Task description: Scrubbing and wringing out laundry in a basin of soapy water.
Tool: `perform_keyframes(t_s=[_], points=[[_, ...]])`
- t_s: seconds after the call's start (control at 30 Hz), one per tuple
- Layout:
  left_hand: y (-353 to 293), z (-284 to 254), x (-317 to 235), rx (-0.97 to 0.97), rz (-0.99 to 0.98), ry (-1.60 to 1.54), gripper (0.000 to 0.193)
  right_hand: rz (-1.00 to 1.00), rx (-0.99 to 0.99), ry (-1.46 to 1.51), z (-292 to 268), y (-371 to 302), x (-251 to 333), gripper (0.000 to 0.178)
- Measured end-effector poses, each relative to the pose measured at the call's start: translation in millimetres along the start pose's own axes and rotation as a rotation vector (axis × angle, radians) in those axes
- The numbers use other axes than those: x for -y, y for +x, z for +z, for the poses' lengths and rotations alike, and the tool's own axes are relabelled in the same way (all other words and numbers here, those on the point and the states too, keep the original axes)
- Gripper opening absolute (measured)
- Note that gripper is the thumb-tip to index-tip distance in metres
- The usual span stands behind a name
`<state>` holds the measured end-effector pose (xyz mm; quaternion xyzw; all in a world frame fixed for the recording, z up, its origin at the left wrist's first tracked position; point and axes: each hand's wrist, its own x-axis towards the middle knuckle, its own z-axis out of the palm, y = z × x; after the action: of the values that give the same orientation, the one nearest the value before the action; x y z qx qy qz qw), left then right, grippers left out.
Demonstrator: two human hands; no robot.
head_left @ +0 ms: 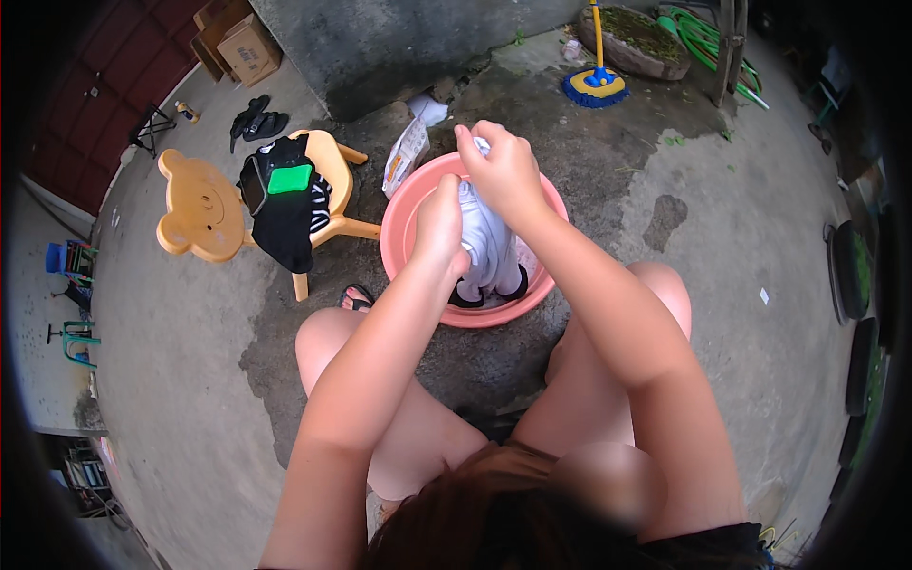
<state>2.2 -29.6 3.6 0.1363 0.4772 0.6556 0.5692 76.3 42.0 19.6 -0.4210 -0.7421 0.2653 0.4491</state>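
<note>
Garment (pixel 487 233): pale, crumpled, black-edged below, hanging inside my pink basin (pixel 390 237).
Left fingers (pixel 446 193): clamped on its folds.
Right fingers (pixel 492 136): clamped near its top.

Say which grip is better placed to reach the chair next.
Probably the left grip: the chair stands left of the basin, nearer it than the right grip. Both seem to hold the cloth, so the left would let go first.

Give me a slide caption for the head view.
Left hand and right hand hold pale cloth over a pink basin, beside a yellow chair draped with dark clothes.
</note>
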Motion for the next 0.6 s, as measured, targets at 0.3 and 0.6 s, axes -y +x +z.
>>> perform_keyframes(t_s=[0.3, 0.6], points=[[10.3, -30.7, -2.2, 0.153, 0.062, -0.149, 0.035, -0.146, 0.132, 0.050, 15.1, -42.7, 31.6, 0.032], [-6.3, -3.7, -5.7, -0.035, -0.015, 0.007, 0.034, -0.008, -0.002, 0.002, 5.7, -15.8, 11.0, 0.032]])
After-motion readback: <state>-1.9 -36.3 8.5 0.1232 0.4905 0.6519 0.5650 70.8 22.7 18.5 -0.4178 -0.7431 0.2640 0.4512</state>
